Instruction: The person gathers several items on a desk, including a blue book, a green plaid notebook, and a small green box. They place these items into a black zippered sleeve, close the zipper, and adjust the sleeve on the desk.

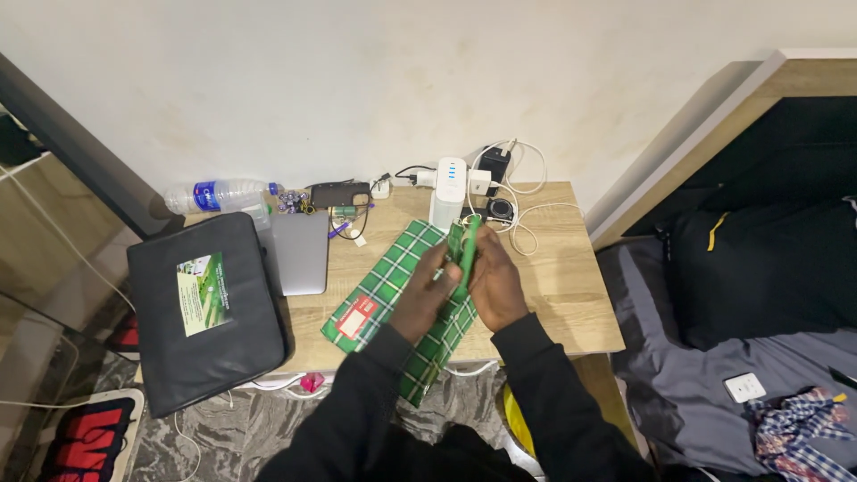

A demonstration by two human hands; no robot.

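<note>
Both my hands meet over the middle of a wooden table (571,295). My left hand (427,299) and my right hand (496,278) together grip the upper edge of a green and white checked cloth item (382,287) with a red label. Its top part is lifted and folded upright between my fingers. The rest lies flat on the table and hangs over the front edge.
A black padded bag (201,308) lies at the left beside a grey laptop (299,253). Along the wall are a plastic water bottle (219,194), a phone (339,194), a white power bank (449,189), chargers and white cables (522,219). A bed (741,303) with dark bedding stands at the right.
</note>
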